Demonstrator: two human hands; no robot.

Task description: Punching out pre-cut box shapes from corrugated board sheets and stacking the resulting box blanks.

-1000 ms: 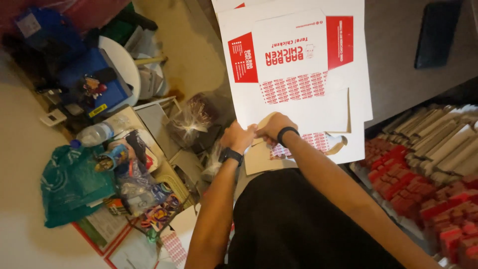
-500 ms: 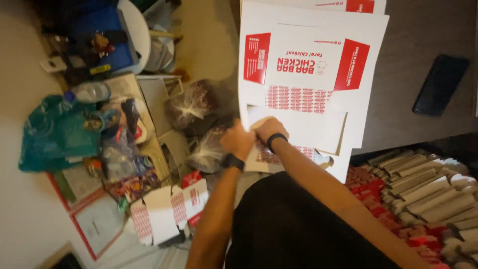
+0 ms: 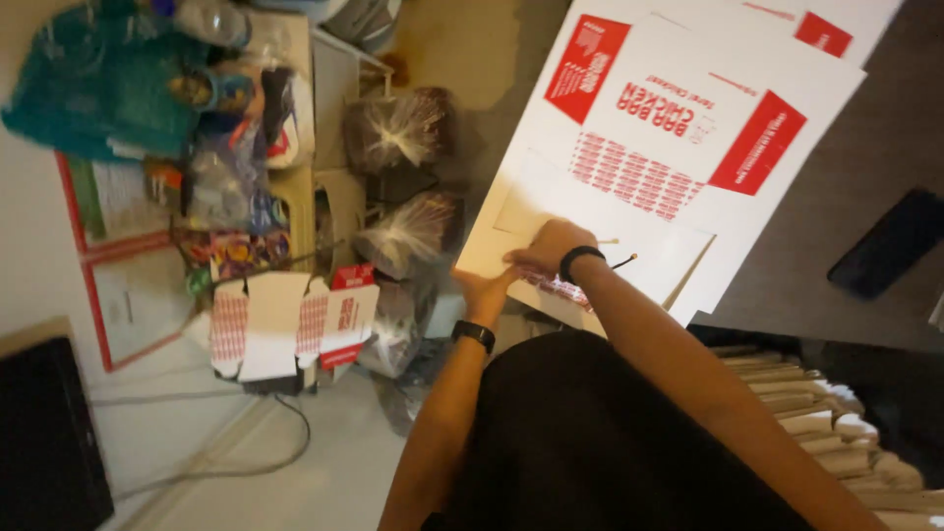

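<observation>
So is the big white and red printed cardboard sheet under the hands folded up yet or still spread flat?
Spread flat: the white and red printed cardboard sheet lies unfolded on the dark table; the left hand and right hand press its near edge.

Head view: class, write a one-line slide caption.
Left hand and right hand press a flat red-and-white cardboard box blank on a table.

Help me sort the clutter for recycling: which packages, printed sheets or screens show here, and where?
Flat carton sheets: table, white with red panels, under both hands.
Folded carton: floor left, white and red.
Clear bags: floor centre, knotted.
Teal bag: upper left.
Phone: table right, dark slab.
</observation>
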